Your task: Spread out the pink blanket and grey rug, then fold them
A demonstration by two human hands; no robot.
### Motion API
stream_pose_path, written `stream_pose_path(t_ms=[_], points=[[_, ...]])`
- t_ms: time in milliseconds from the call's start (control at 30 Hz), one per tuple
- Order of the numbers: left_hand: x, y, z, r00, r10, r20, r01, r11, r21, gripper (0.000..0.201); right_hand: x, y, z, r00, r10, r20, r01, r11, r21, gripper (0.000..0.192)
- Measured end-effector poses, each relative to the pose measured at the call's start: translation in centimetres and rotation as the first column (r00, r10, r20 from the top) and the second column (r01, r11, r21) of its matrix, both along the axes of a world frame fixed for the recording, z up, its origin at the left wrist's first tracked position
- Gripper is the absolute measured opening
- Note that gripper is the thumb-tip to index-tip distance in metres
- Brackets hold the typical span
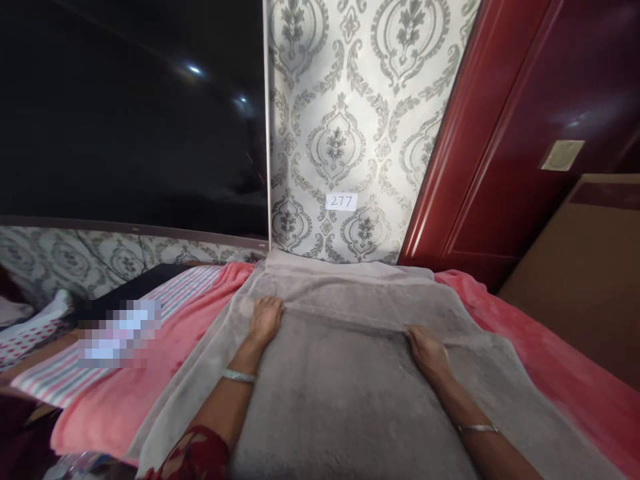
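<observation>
A grey plush blanket (345, 400) lies spread in layers before me, its far part reaching the wall. My left hand (267, 319) is closed on a fold edge of it, left of the middle. On the right, my right hand (429, 350) pinches the same edge, thumb and fingers together. Between the two hands the edge runs nearly straight, with a darker strip of shadow under it. Both forearms stretch across the nearer part of the blanket, each with a bracelet at the wrist.
Under the grey blanket is a pink blanket (165, 360), showing on both sides. A striped cloth (50, 383) lies at the left, with a blurred-out patch over it. A large dark television screen (130, 120) stands behind. At the right are a red door frame (445, 133) and a cardboard box (585, 267).
</observation>
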State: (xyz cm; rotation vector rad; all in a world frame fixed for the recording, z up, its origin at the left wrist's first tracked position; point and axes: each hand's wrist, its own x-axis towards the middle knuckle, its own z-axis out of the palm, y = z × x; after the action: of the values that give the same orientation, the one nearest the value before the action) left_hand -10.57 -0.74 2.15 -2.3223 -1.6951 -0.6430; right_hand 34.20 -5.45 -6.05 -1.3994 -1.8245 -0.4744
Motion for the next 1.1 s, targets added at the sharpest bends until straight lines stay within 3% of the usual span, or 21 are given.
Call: stream_pose_path(t_ms=[100,267,367,533,767,867,967,1100], points=[[-0.2,-0.4,0.8,0.999,-0.033,-0.019,0.033,0.999,0.001,0.021,0.2,-1.8,1.2,0.999,0.025,0.035,-0.025,1.000,-0.011,0.044],[-2.2,-2.9,1.9,0.991,-0.119,-0.060,0.120,0.993,0.006,0.021,0.3,-7.2,3.7,0.992,0.092,0.083,-0.090,0.995,-0.035,0.037],[-3.8,-5.0,0.8,0.968,-0.199,-0.156,0.205,0.979,0.023,0.024,0.2,-10.1,3.6,0.989,0.115,0.096,-0.109,0.992,-0.063,0.034],[-5.8,-8.2,-1.7,0.936,-0.253,-0.244,0.276,0.959,0.062,0.022,0.9,-12.1,1.1,0.988,0.111,0.111,-0.096,0.987,-0.126,0.035],[-10.2,-10.3,-0.9,0.975,-0.119,-0.186,0.138,0.986,0.096,0.029,4.9,-14.2,-0.5,0.987,-0.086,0.138,0.097,0.993,-0.074,0.040],[-11.4,-10.3,-0.5,0.978,-0.068,-0.197,0.078,0.996,0.044,0.034,6.0,-14.9,-0.6,0.968,-0.152,0.202,0.166,0.984,-0.057,0.042],[-11.7,-9.7,0.2,0.981,-0.060,-0.183,0.054,0.998,-0.037,0.035,5.9,-15.1,0.0,0.953,-0.200,0.229,0.224,0.971,-0.084,0.044],[-11.9,-8.4,2.0,0.997,-0.062,-0.035,0.062,0.998,0.000,0.032,5.7,-14.0,2.7,0.935,-0.313,0.165,0.330,0.940,-0.084,0.045]])
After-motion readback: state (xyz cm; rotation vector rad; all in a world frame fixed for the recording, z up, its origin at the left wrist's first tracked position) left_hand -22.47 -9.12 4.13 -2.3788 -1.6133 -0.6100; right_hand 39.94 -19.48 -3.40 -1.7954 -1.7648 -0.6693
